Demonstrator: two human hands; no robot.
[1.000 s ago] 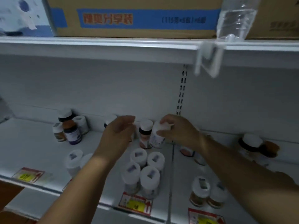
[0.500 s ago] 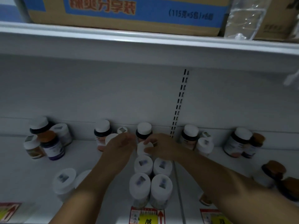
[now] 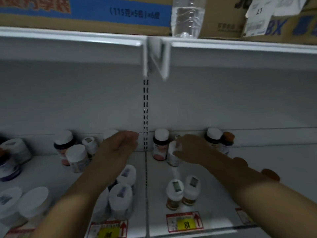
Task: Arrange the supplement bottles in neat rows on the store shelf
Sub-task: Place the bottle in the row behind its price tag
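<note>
Right hand (image 3: 190, 150), centre-right of frame, curled round a small white bottle (image 3: 172, 154) just beside a white-capped bottle with a pink label (image 3: 160, 145), probably to seat it in that back row. Left hand (image 3: 118, 148), centre, loosely spread over the back of the white-lidded double row (image 3: 122, 189), gripping nothing. Shelf (image 3: 257, 177) dim; yellow price tag (image 3: 186, 222) on its front edge, lower centre.

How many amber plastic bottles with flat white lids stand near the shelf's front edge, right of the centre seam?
2: side by side above the yellow price label, left amber bottle, right amber bottle. The right forearm may hide others.
</note>
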